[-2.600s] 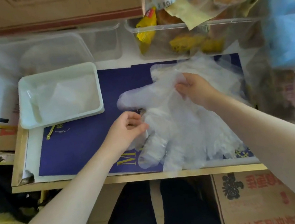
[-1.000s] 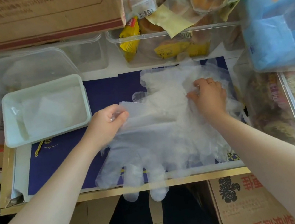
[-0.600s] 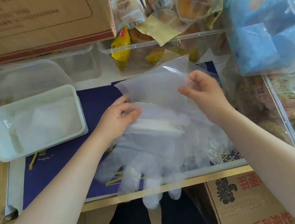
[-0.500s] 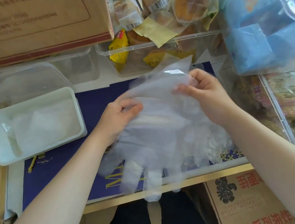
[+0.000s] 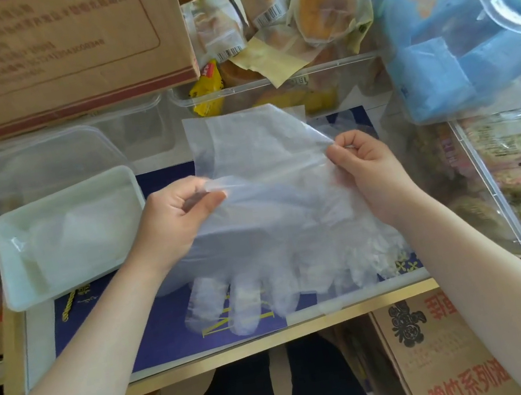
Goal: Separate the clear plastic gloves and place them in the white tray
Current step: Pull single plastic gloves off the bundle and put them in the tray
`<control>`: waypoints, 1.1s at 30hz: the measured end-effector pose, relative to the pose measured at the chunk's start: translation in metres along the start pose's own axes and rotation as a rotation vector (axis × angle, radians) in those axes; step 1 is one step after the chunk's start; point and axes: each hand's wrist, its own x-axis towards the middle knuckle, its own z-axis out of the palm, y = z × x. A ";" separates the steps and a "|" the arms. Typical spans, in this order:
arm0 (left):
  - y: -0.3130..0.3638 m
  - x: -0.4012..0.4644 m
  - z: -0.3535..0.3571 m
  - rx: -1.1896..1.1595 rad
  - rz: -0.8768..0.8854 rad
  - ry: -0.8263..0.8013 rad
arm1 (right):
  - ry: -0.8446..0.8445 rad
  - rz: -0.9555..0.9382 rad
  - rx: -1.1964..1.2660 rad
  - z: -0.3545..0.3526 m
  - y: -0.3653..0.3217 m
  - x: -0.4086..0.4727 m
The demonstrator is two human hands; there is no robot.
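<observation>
Right of the tray (image 5: 12, 276), both hands (image 5: 177, 208) (image 5: 364, 161) pinch a glove (image 5: 259, 176), cuff pointing away, fingers toward the counter (image 5: 276, 337) edge.

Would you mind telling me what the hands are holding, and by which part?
Both hands pinch one clear plastic glove at its cuff: left hand on one edge, right hand on the other.

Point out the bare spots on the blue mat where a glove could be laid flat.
Bare blue mat lies between the white tray and the near edge, left of the left hand. A strip behind that hand, beside the tray, is free. The right half is crowded under the glove pile.
</observation>
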 end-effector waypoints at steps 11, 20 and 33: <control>-0.021 0.009 -0.026 0.455 -0.319 0.192 | 0.190 -0.010 0.005 -0.001 -0.017 0.003; 0.024 0.023 -0.044 0.337 -0.034 0.383 | -0.036 -0.125 0.200 -0.001 -0.081 -0.023; 0.034 0.039 -0.032 -0.110 -0.159 0.403 | -0.103 -0.076 0.483 -0.012 -0.088 -0.044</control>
